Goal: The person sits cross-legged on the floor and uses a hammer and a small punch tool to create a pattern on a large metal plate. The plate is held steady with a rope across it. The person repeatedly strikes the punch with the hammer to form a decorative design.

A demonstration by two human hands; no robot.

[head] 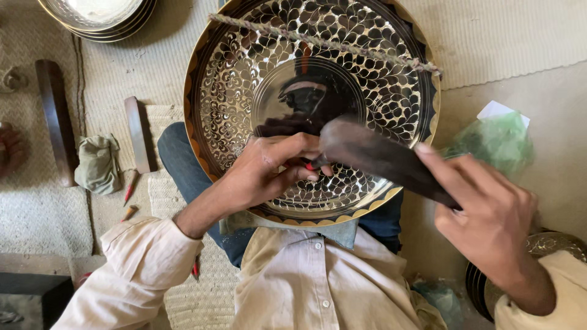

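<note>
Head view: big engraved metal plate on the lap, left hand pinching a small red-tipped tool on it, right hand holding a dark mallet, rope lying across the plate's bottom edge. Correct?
Only the rope is wrong. In the head view the rope crosses the upper part of the plate, not its bottom edge. The left hand pinches the red-tipped tool; the right hand holds the dark mallet.

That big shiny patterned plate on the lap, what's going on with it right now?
A person sits on a woven mat with a large engraved metal plate propped on their lap. The left hand pinches a small red-tipped tool against the plate's lower part, while the right hand grips a dark wooden mallet with its head just above that tool. A cord crosses the plate's upper part. More plates are stacked at top left, and spare tools lie on the mat.
</note>
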